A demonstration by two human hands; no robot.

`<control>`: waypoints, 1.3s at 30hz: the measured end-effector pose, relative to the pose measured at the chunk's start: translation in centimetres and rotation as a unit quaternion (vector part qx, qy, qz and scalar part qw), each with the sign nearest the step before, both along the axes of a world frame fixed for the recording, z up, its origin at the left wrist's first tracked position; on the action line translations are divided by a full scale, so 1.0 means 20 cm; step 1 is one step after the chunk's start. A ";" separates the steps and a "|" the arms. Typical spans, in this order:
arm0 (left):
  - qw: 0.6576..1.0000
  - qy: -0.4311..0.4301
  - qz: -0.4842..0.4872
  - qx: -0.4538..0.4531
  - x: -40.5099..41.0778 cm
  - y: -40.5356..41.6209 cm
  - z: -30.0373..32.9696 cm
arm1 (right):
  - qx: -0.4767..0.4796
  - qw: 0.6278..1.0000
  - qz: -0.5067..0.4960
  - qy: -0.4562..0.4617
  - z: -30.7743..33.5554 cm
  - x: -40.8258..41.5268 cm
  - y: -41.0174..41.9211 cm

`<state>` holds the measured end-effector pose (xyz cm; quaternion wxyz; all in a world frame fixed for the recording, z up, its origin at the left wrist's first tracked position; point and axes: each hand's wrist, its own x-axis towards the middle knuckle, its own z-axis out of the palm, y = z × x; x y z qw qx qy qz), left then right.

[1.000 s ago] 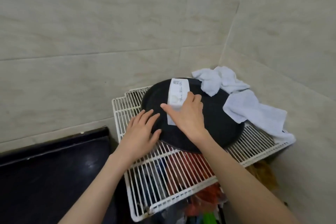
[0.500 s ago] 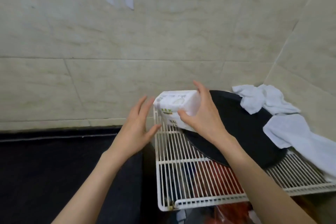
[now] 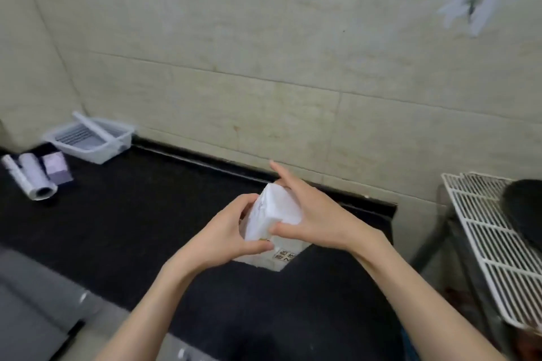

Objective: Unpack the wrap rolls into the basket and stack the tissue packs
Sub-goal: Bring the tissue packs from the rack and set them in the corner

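Both my hands hold one white tissue pack over the black counter. My left hand grips its left side and my right hand wraps its right side, forefinger raised. Under it lies another white tissue pack with printed characters, mostly hidden by my hands. At the far left a clear plastic basket stands against the wall with a long white roll across its rim. Two wrap rolls and a small purple box lie in front of the basket.
A white wire rack stands to the right of the counter, with a black round pan on it. A grey surface lies at the lower left. Tiled wall runs behind the counter, with a hook at the upper right.
My right hand lifted the tissue pack off the black pan on the rack and carried it left over the counter. My left hand closed on it, and my view swung left.
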<state>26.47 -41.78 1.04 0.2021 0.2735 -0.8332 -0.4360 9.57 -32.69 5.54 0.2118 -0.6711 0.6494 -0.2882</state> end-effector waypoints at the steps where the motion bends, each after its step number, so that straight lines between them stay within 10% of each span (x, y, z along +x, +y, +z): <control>1: 0.999 0.010 0.025 0.021 0.15 -0.05 -0.02 | -0.005 1.000 0.009 0.004 -0.02 0.13 -0.09; 11: 0.896 0.198 0.327 0.225 1.40 -0.44 -0.18 | 0.067 0.985 0.076 -0.139 -0.36 1.18 -0.76; 26: 0.755 0.328 0.416 0.387 2.38 -1.44 -0.39 | 0.185 0.876 0.125 -0.427 -0.60 2.29 -2.05; 39: 0.591 0.426 0.496 0.472 2.92 -2.42 -0.55 | 0.231 0.903 0.116 -0.342 -0.67 2.93 -3.15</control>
